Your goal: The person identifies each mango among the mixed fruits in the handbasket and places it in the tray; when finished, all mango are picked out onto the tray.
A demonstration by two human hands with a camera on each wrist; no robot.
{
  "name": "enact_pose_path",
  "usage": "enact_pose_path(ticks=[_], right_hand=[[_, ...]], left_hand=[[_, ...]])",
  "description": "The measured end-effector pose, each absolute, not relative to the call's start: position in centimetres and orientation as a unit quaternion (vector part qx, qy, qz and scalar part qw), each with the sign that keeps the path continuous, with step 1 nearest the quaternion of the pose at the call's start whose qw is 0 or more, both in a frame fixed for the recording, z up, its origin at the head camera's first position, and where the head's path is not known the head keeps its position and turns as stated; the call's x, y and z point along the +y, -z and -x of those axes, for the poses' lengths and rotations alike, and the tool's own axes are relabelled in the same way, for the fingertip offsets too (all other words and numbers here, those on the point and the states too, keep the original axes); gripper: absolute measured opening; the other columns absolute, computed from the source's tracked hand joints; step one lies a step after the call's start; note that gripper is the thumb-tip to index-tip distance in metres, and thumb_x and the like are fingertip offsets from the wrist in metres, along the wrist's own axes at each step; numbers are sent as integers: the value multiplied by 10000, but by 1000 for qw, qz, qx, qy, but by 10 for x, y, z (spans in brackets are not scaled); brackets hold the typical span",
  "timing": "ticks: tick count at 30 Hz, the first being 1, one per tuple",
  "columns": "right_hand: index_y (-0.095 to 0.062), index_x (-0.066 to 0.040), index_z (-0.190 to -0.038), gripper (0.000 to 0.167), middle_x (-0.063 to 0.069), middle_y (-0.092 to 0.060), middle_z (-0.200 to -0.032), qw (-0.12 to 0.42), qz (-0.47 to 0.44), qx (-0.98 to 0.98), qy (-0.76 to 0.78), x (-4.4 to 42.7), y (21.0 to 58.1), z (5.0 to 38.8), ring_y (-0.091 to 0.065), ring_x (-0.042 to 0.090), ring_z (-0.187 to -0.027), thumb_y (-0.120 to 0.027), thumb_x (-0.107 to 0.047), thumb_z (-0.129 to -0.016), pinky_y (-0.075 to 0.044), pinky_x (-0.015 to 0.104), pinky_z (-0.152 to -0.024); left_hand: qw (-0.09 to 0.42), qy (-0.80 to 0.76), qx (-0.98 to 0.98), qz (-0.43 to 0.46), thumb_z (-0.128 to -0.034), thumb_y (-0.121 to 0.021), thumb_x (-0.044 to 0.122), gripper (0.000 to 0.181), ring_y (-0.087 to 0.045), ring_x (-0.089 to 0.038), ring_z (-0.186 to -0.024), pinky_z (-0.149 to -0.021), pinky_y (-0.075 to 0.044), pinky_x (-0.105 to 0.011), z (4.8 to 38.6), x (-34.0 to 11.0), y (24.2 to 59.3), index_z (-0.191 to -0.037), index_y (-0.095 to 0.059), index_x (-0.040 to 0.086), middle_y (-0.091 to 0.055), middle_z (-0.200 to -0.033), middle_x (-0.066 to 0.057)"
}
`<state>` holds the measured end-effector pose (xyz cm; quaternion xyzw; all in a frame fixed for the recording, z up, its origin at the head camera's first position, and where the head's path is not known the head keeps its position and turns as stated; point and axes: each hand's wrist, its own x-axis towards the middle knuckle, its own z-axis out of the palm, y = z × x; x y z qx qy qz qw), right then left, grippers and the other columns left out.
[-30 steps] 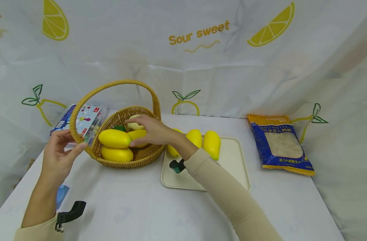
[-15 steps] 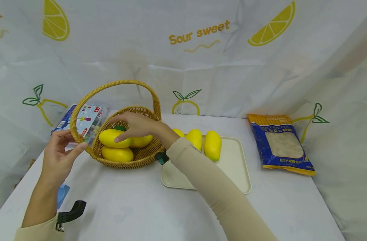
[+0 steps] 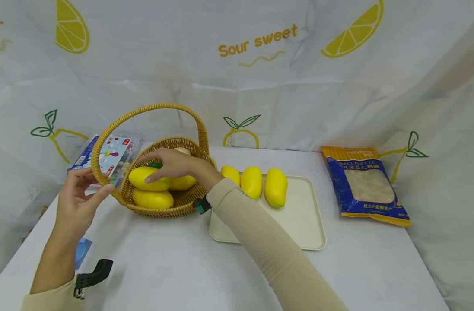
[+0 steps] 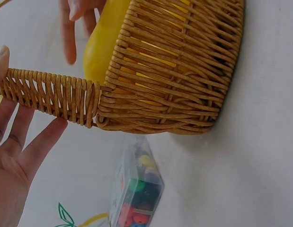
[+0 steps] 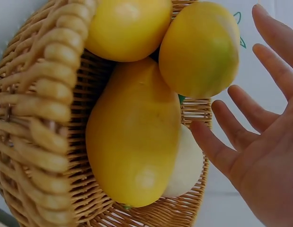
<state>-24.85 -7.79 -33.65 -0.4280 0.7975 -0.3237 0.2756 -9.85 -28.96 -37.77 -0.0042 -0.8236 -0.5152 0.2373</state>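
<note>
My left hand [image 3: 75, 201] grips the lower left part of the handle of a wicker basket [image 4: 170, 80], thumb on one side and fingers on the other. Inside the basket lie yellow mangoes: an upper left mango [image 3: 143, 179], a lower mango [image 3: 153, 200] and another mango [image 5: 134, 137] farther right. A pale round fruit [image 5: 186, 165] sits beside them, and something green [image 3: 155, 165] is partly covered. Over the basket, my right hand [image 3: 174, 163] hovers with spread fingers [image 5: 222, 146], holding nothing; the right wrist view shows it apart from the fruit.
Right of the basket, a cream tray [image 3: 299, 216] bears three mangoes [image 3: 275, 188] along its far side. A blue and yellow pasta bag [image 3: 367, 185] lies farther right. Behind the basket's left side is a clear plastic box [image 4: 137, 189] of coloured pieces. A blue item [image 3: 82, 251] lies near my left forearm.
My right hand has moved left over the basket, from near the pale fruit to above the upper left mango, then barely shifted. My left hand has stayed on the handle.
</note>
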Motion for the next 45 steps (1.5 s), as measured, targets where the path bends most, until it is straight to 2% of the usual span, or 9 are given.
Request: enact_pose_path(ticks=[6, 13, 19, 26, 31, 38, 45], right_hand=[[-539, -205, -1484, 554, -25, -472, -1592, 293, 414, 797, 328, -77, 342, 248, -377, 162, -1518, -716, -253, -962, -346, 285, -1245], [-506, -192, -1509, 588, -9, -488, -1582, 291, 429, 791, 326, -76, 347, 246, -433, 155, -1469, -716, -199, -960, -397, 259, -1198], [-490, -235, -1520, 610, -41, -464, -1599, 310, 407, 788, 342, -77, 348, 243, -403, 132, -1488, -716, -188, -955, -389, 253, -1197], [-474, -264, -1522, 635, -63, -443, -1609, 296, 414, 800, 317, -81, 350, 240, -409, 115, -1470, -730, -194, -946, -362, 238, -1210], [-434, -319, -1529, 675, -88, -433, -1606, 278, 410, 821, 285, -82, 350, 236, -421, 98, -1444, -747, -239, -937, -361, 246, -1208], [-343, -341, -1577, 744, -80, -433, -1600, 262, 424, 816, 293, -78, 341, 236, -504, 93, -1247, -729, -248, -948, -443, 212, -1059], [-348, -301, -1585, 726, -57, -441, -1592, 244, 438, 804, 320, -73, 326, 241, -518, 116, -1186, -695, -251, -949, -465, 214, -989]], left_hand=[[236, 515, -824, -5, -922, -644, -105, 500, -574, -25, -1067, -805, -528, -36, 99, -289, 379, -1357, -500, 96, -576, -1177, 174], [235, 526, -818, -8, -916, -647, -113, 506, -571, -35, -1062, -803, -527, -35, 97, -289, 380, -1353, -507, 101, -582, -1175, 168], [239, 513, -824, -6, -917, -644, -115, 503, -576, -33, -1059, -802, -529, -37, 98, -289, 378, -1356, -500, 85, -583, -1174, 168], [239, 525, -817, -1, -910, -638, -136, 491, -583, -41, -1063, -800, -535, -42, 99, -289, 378, -1348, -495, 32, -593, -1173, 155], [238, 514, -824, 0, -915, -642, -122, 504, -579, -29, -1062, -801, -529, -36, 99, -290, 379, -1361, -490, 56, -584, -1178, 180], [236, 510, -827, -2, -918, -642, -116, 512, -581, -20, -1066, -805, -528, -34, 99, -290, 378, -1369, -492, 74, -583, -1180, 183], [236, 510, -827, -1, -918, -640, -119, 509, -581, -22, -1055, -804, -529, -33, 99, -290, 377, -1363, -498, 83, -587, -1164, 160]])
